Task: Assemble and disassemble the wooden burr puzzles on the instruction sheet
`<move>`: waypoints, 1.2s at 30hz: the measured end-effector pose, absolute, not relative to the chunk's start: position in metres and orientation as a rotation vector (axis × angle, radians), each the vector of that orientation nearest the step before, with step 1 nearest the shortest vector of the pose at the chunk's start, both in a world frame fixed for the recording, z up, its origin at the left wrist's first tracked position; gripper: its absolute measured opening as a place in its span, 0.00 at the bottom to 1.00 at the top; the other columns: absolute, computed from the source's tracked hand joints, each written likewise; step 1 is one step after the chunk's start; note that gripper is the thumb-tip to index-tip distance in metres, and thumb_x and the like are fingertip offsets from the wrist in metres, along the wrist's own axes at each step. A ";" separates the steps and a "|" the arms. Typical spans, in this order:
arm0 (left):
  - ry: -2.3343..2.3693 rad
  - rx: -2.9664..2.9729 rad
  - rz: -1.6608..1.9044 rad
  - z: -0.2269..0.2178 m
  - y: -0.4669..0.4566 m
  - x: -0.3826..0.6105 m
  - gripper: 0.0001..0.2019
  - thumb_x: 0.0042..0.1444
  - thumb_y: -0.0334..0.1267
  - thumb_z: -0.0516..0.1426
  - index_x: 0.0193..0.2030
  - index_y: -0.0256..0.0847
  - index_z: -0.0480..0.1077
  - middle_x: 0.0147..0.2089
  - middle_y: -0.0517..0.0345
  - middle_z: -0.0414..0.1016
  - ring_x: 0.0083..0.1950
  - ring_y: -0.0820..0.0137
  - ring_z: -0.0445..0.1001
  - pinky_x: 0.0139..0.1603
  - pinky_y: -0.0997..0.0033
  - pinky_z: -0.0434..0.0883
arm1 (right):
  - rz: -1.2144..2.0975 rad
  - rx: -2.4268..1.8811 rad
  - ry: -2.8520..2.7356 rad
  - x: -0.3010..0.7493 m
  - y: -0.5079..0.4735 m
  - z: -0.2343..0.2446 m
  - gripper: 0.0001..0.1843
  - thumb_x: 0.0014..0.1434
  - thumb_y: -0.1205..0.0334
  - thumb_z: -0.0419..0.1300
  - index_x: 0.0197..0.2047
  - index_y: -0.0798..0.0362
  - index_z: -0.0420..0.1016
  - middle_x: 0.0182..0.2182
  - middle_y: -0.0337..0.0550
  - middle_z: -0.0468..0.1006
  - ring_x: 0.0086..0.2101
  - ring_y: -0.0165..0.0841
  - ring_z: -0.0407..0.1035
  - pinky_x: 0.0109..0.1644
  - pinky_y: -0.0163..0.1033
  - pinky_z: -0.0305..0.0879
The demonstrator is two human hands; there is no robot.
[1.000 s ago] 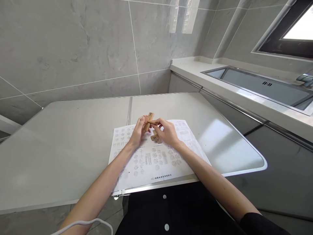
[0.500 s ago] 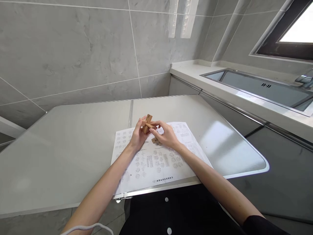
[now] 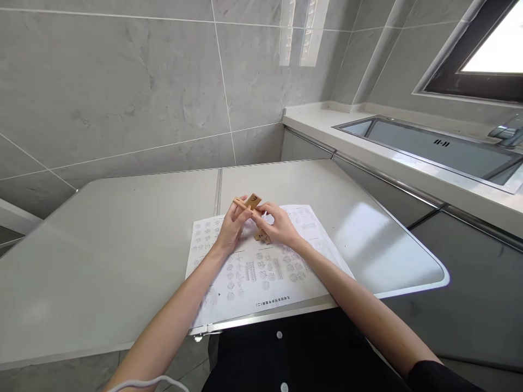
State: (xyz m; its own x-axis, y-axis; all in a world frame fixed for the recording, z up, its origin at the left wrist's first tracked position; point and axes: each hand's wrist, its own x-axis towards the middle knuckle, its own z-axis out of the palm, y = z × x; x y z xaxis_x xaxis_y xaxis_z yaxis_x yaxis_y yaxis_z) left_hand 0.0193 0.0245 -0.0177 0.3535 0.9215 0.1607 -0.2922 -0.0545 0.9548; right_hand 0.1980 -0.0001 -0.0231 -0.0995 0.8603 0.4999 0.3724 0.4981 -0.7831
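Above the printed sheet (image 3: 245, 294), my left hand (image 3: 231, 228) and my right hand (image 3: 281, 226) meet on crossed wooden puzzle pieces (image 3: 253, 200). One piece slants up with a dark mark on its end; another crosses it toward the left. My left fingers are closed round the pieces from the left side. My right thumb and fingertips pinch them from the right. How the pieces fit together is partly hidden by my fingers. Another wooden puzzle piece (image 3: 260, 236), marked with a 2, lies on the sheet below my right hand and is partly covered by it.
The sheet carries rows of small diagrams and lies at the near edge of a pale folding table (image 3: 122, 261). A tiled wall (image 3: 143, 81) stands behind. To the right are a counter with a sink (image 3: 425, 147) and cabinets. A white cable (image 3: 147, 383) crosses near my left forearm.
The crossed pieces have turned in my hands: the marked end now leans further right, and the crossing piece shows on the left. My left thumb has moved in toward the crossing.
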 end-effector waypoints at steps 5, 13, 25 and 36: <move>0.776 1.419 1.182 -0.019 0.022 0.021 0.34 0.47 0.43 0.79 0.59 0.49 0.73 0.68 0.49 0.75 0.69 0.49 0.74 0.72 0.46 0.67 | 0.706 -1.086 -1.724 0.204 0.005 -0.029 0.08 0.65 0.59 0.61 0.44 0.48 0.81 0.38 0.41 0.85 0.38 0.40 0.77 0.45 0.45 0.72; 0.778 1.550 1.163 -0.020 0.023 0.019 0.34 0.49 0.47 0.78 0.60 0.49 0.71 0.66 0.48 0.75 0.65 0.51 0.78 0.67 0.47 0.73 | 0.781 -1.109 -1.727 0.210 0.005 -0.026 0.08 0.64 0.60 0.61 0.41 0.49 0.83 0.37 0.41 0.85 0.39 0.40 0.77 0.44 0.44 0.71; 0.667 1.541 1.089 -0.015 0.023 0.015 0.34 0.57 0.50 0.73 0.67 0.50 0.69 0.68 0.47 0.74 0.66 0.50 0.77 0.69 0.47 0.71 | 0.643 -1.089 -1.705 0.206 0.000 -0.023 0.07 0.67 0.56 0.64 0.41 0.48 0.83 0.33 0.41 0.81 0.35 0.39 0.73 0.42 0.44 0.71; 0.649 1.379 1.029 -0.023 0.023 0.016 0.34 0.61 0.53 0.70 0.71 0.49 0.69 0.66 0.47 0.77 0.74 0.46 0.69 0.74 0.45 0.65 | 0.566 -1.088 -1.702 0.204 -0.004 -0.025 0.12 0.72 0.56 0.61 0.55 0.43 0.82 0.40 0.44 0.84 0.38 0.42 0.76 0.48 0.50 0.74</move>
State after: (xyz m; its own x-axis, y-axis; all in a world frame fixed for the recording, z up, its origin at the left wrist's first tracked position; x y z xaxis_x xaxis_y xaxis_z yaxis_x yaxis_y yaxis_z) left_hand 0.0160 0.0227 -0.0229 0.4465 0.8742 0.1907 -0.2050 -0.1075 0.9728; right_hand 0.2037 -0.0038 -0.0251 -0.0989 0.8656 0.4908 0.3993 0.4863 -0.7772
